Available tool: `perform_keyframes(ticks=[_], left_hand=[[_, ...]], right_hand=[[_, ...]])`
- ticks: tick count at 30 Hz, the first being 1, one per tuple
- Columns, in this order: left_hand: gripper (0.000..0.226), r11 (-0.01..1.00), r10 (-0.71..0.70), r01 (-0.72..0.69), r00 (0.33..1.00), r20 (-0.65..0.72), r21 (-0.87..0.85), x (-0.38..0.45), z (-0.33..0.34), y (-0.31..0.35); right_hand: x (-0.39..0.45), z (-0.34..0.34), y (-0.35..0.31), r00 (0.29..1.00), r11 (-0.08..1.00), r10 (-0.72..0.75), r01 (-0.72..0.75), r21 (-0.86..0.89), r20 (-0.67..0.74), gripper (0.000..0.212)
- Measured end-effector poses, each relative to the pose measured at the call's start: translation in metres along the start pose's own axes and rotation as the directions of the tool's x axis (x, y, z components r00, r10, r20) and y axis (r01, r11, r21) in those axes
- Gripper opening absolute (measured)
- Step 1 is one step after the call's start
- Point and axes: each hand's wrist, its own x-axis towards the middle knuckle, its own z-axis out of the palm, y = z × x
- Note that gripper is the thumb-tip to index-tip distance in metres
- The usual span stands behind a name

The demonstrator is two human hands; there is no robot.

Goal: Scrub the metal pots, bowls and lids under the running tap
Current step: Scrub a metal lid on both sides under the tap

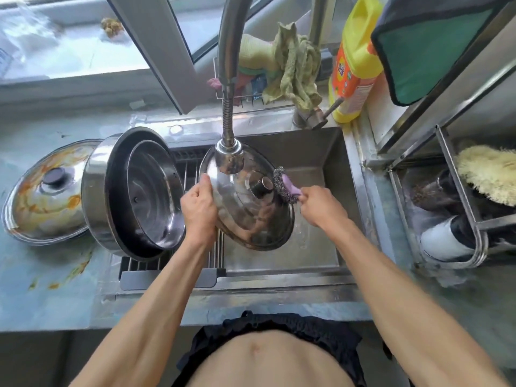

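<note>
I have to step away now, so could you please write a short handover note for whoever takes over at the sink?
Left hand grips the lid by its rim, tilted over the sink below the tap.
Right hand holds the scrubber against the lid near its knob.
Pot with a bowl inside lies tipped on the rack.
Left to do: the stained lid on the counter.

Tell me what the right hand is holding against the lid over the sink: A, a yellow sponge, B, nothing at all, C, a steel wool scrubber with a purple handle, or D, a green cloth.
C: the right hand grips the purple handle of a steel wool scrubber, whose wire ball touches the steel lid near its knob, while the left hand holds the lid's rim under the tap head.
</note>
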Motion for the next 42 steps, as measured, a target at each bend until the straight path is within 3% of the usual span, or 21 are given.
perform_keyframes(ticks=[6, 9, 13, 15, 19, 23, 26, 29, 33, 38, 42], left_hand=[[0.05, 0.99, 0.012, 0.004, 0.993, -0.114, 0.142, 0.012, 0.012, 0.002], [0.05, 0.972, 0.095, -0.093, 0.995, -0.001, 0.215, -0.001, 0.02, -0.003], [0.049, 0.923, 0.211, -0.256, 0.961, 0.18, 0.287, -0.02, 0.008, -0.009], [0.049, 0.937, 0.149, -0.204, 0.967, 0.205, 0.282, -0.015, -0.003, -0.018], [0.042, 0.985, -0.133, 0.112, 0.978, 0.159, 0.131, 0.0, -0.022, -0.034], [0.036, 0.955, -0.287, 0.295, 0.944, 0.161, -0.027, 0.001, -0.019, -0.039], [0.046, 0.906, -0.375, 0.406, 0.901, 0.219, -0.119, 0.002, -0.013, -0.043], [0.043, 0.905, -0.371, 0.408, 0.896, 0.242, -0.123, 0.004, -0.008, -0.042], [0.045, 0.899, -0.364, 0.426, 0.853, 0.375, -0.097, -0.004, -0.004, -0.035], [0.021, 0.917, -0.345, 0.399, 0.805, 0.482, -0.011, -0.024, -0.012, -0.038], [0.015, 0.942, -0.328, 0.308, 0.766, 0.553, 0.133, -0.028, -0.029, -0.038]], right_hand=[[-0.052, 0.028, -0.021, 0.975, 0.976, -0.22, 0.22, 0.006, -0.022, 0.016], [-0.054, 0.018, -0.047, 0.959, 0.965, -0.259, 0.261, -0.001, -0.115, 0.017], [-0.023, -0.005, -0.056, 0.977, 0.988, -0.151, 0.153, 0.0, -0.151, 0.017], [-0.007, -0.008, -0.042, 0.992, 0.995, -0.065, 0.072, 0.069, -0.105, 0.015], [-0.003, -0.003, -0.02, 0.988, 0.93, 0.118, -0.076, 0.359, -0.096, 0.021], [-0.015, 0.006, 0.004, 0.946, 0.81, 0.312, -0.22, 0.544, -0.083, 0.029], [-0.025, 0.007, 0.008, 0.931, 0.764, 0.354, -0.231, 0.602, -0.092, 0.035], [-0.029, 0.007, 0.001, 0.942, 0.749, 0.318, -0.18, 0.638, -0.107, 0.032], [-0.024, 0.008, -0.021, 0.949, 0.762, 0.287, -0.144, 0.631, -0.13, 0.049], [-0.018, 0.013, -0.05, 0.925, 0.74, 0.346, -0.167, 0.652, -0.156, 0.067], [-0.014, 0.02, -0.057, 0.925, 0.725, 0.364, -0.21, 0.656, -0.106, 0.059]])
